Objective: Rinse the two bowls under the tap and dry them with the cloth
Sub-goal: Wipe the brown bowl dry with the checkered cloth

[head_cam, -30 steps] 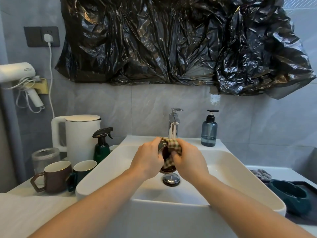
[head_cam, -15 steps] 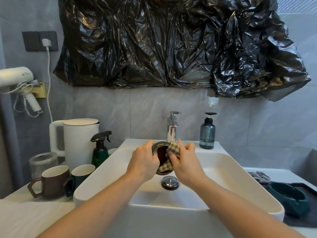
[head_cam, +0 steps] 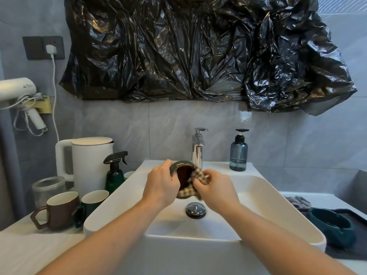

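Observation:
Over the white sink, my left hand grips a small dark bowl tilted on its side, its brown inside facing right. My right hand pinches a checked cloth and pushes it into the bowl's mouth. A chrome tap stands just behind; no water shows. A second bowl, dark green, sits on a dark tray at the far right.
Left of the sink stand a white kettle, a green spray bottle, a glass jar, a brown mug and a green mug. A blue soap dispenser stands behind the basin. A grey rag lies beside the tray.
The bowl has turned so its opening shows more, and my right hand has worked the cloth round from the rim into the inside. Both hands stay over the drain.

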Action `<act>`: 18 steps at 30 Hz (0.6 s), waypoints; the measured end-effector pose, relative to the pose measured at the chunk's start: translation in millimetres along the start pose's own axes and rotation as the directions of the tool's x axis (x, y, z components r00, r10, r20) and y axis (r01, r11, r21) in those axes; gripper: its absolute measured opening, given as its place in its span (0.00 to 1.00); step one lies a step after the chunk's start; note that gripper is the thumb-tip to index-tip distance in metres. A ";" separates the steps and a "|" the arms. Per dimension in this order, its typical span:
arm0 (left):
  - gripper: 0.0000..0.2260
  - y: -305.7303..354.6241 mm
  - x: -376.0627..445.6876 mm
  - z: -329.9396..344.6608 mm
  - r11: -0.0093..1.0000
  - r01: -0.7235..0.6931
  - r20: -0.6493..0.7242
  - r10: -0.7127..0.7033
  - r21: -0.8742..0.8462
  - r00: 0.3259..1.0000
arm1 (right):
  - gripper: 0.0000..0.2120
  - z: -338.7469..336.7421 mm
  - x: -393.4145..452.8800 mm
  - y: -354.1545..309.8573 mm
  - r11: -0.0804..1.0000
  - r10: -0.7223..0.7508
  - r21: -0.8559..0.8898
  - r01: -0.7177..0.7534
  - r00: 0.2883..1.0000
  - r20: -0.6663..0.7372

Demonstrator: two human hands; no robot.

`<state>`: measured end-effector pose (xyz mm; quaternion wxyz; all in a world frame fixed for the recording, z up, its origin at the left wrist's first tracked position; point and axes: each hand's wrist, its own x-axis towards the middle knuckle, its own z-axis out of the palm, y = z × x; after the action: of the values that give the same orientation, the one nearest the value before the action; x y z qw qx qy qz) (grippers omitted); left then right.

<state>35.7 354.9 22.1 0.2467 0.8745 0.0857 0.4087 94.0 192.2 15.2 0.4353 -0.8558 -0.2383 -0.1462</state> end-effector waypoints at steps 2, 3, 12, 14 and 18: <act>0.03 0.9 1.1 -1.9 1.000 0.023 -0.046 -0.023 -0.016 0.999 | 0.14 1.7 -1.8 0.5 0.997 0.056 0.044 -0.061 0.993 0.102; 0.03 1.5 1.2 -2.0 1.000 0.022 -0.044 -0.023 -0.021 0.999 | 0.15 2.1 -2.5 0.6 0.997 0.054 0.040 -0.059 0.992 0.113; 0.06 4.6 -4.5 3.0 0.986 -0.057 0.184 0.086 -0.159 0.979 | 0.15 -11.3 -4.6 -7.9 0.991 -0.084 0.095 0.097 0.987 -0.135; 0.04 3.9 -3.8 3.5 0.994 -0.049 0.204 0.069 -0.103 0.977 | 0.15 -10.8 -3.8 -7.0 0.996 -0.073 0.049 0.080 0.989 -0.132; 0.09 0.4 -6.7 0.4 1.000 -0.020 0.334 0.015 0.014 0.942 | 0.18 -8.5 -6.3 -8.5 0.988 -0.130 -0.098 0.123 0.989 -0.069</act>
<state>31.7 352.1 17.6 0.2467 0.9339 0.0383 0.2560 83.8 187.8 23.0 0.3932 -0.8523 -0.2687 -0.2164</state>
